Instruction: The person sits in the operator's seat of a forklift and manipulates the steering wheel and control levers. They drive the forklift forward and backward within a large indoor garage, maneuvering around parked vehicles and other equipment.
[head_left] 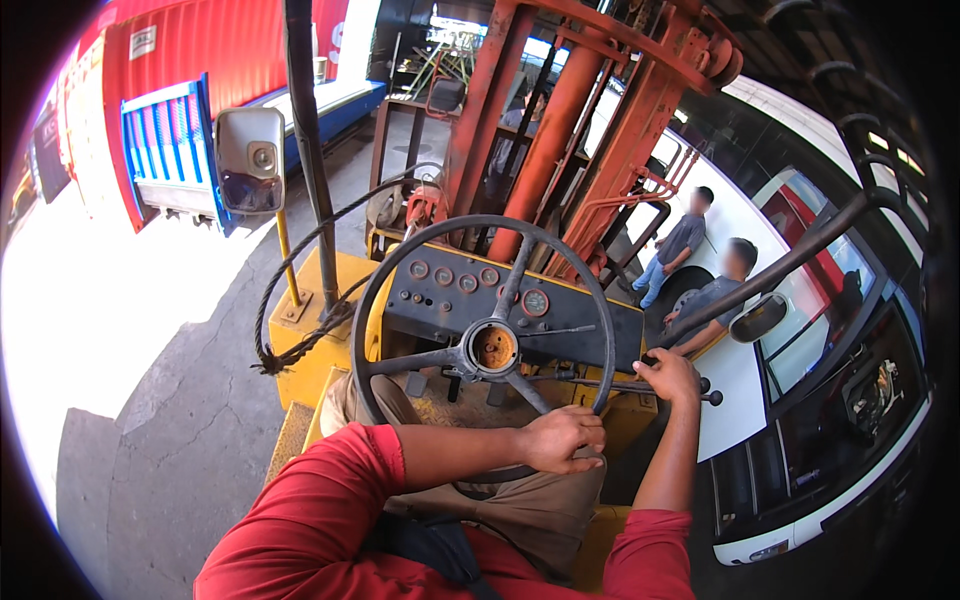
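A large black steering wheel (375, 300) with a rusty, exposed hub (494, 347) stands in front of me. My left hand (565, 440) reaches across my lap and is closed over the lower right of its rim. To the right of the wheel, my right hand (670, 377) is closed around the end of a control lever, its grip partly covered by my fingers. Just beyond that hand, two more black lever knobs (711, 391) stick out. Behind the wheel is a dark dashboard (440, 310) with several round gauges.
An orange-red forklift mast (560, 130) rises ahead. Two people (685, 240) are by a white vehicle (745, 230) at right. A mirror (250, 160) and a looped black cable (268, 310) hang at left. Farther left are a red container (200, 50) and blue-framed truck bed (175, 150).
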